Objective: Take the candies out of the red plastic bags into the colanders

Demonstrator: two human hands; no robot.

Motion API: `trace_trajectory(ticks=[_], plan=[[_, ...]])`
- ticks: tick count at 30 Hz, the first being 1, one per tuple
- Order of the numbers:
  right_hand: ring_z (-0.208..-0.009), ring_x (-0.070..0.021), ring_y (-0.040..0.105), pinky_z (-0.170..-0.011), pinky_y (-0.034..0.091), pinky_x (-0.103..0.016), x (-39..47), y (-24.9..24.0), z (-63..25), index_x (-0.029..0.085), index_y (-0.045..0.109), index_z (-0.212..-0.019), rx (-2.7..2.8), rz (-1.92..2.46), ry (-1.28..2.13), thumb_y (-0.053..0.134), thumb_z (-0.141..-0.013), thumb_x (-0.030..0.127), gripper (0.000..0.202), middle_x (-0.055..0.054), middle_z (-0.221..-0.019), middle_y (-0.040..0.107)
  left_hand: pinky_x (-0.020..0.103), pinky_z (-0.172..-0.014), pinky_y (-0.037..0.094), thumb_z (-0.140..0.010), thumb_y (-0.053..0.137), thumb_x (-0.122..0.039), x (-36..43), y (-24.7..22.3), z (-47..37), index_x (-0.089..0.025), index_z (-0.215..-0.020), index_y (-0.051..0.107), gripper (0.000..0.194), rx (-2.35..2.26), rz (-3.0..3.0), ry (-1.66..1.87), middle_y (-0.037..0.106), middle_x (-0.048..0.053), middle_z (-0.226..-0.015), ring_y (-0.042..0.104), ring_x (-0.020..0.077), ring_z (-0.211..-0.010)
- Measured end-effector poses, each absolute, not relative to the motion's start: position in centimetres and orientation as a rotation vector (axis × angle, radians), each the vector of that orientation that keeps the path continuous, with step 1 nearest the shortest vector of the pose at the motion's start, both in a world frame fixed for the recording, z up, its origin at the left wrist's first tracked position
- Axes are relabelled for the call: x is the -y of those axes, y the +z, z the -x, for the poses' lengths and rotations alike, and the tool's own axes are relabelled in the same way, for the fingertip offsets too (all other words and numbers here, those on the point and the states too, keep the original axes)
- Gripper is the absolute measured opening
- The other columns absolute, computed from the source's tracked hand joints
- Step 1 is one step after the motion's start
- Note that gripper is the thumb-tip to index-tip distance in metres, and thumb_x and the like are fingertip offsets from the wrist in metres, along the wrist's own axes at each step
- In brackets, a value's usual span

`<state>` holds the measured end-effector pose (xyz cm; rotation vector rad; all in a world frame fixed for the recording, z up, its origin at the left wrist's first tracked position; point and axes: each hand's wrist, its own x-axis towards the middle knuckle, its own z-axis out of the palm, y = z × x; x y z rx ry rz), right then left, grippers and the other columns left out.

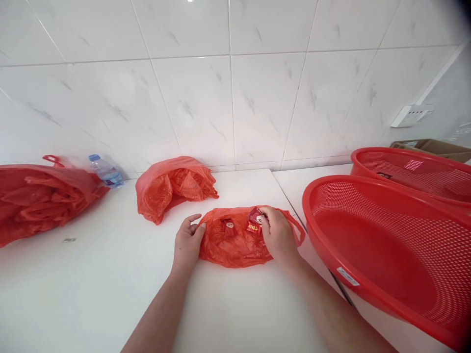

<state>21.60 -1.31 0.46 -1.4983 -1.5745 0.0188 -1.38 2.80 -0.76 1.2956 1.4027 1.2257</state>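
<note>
A thin red plastic bag (231,250) lies spread on the white table in front of me. My left hand (187,241) is at its left edge, thumb against the plastic, fingers loosely bent and apart from the thumb. Over the right side of the bag, my right hand (277,233) is closed on a small dark red packet (254,214) with a white round mark. Right beneath that sits a bright red packet (253,227) with yellow print. Another small red packet (228,226) with a white round mark lies further left in the bag.
A crumpled red bag (176,184) stands behind, by the tiled wall. At far left are a large stuffed red bag (44,201) and a water bottle (106,171). Two red perforated baskets (375,255) fill the right side, with a cardboard box (434,147) behind.
</note>
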Motion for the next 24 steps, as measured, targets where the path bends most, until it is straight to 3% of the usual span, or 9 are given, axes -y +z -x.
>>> trace_trajectory(ticks=[10, 15, 21, 24], plan=[[-0.093, -0.0200, 0.055, -0.083, 0.045, -0.035, 2.0, 0.6, -21.6, 0.020, 0.060, -0.098, 1.575, 1.441, -0.144, 0.041, -0.090, 0.016, 0.022, -0.006, -0.095, 0.065, 0.022, -0.048, 0.038, -0.075, 0.062, -0.052, -2.7, -0.9, 1.4, -0.021, -0.114, 0.056, 0.049, -1.381, -1.325, 1.233, 0.047, -0.006, -0.055, 0.046, 0.0111, -0.049], [-0.092, -0.0210, 0.056, -0.084, 0.043, -0.037, 2.0, 0.0, -20.7, 0.021, 0.062, -0.082, 1.838, 1.442, -0.107, 0.058, -0.082, 0.019, 0.005, -0.004, -0.091, 0.064, 0.023, -0.048, 0.037, -0.071, 0.065, -0.051, -2.5, -0.6, 1.2, -0.019, -0.112, 0.059, 0.052, -1.386, -1.285, 1.261, 0.048, -0.006, -0.054, 0.047, 0.0115, -0.047], [-0.098, -0.0240, 0.054, -0.092, 0.036, -0.043, 1.5, 0.0, -16.7, 0.021, 0.065, -0.093, 1.946, 1.461, -0.216, 0.056, -0.084, 0.021, 0.013, -0.006, -0.093, 0.066, 0.024, -0.048, 0.038, -0.069, 0.066, -0.048, -2.5, -0.6, 1.2, -0.019, -0.110, 0.060, 0.051, -1.369, -1.272, 1.285, 0.054, -0.004, -0.055, 0.050, 0.0128, -0.048], [-0.099, -0.0275, 0.054, -0.094, 0.034, -0.048, 0.8, -0.5, -14.7, 0.020, 0.063, -0.106, 2.001, 1.561, -0.217, 0.062, -0.081, 0.025, 0.026, -0.009, -0.096, 0.066, 0.024, -0.048, 0.038, -0.069, 0.065, -0.047, -2.6, -0.6, 1.3, -0.019, -0.109, 0.060, 0.049, -1.357, -1.289, 1.281, 0.054, -0.004, -0.056, 0.050, 0.0129, -0.048]])
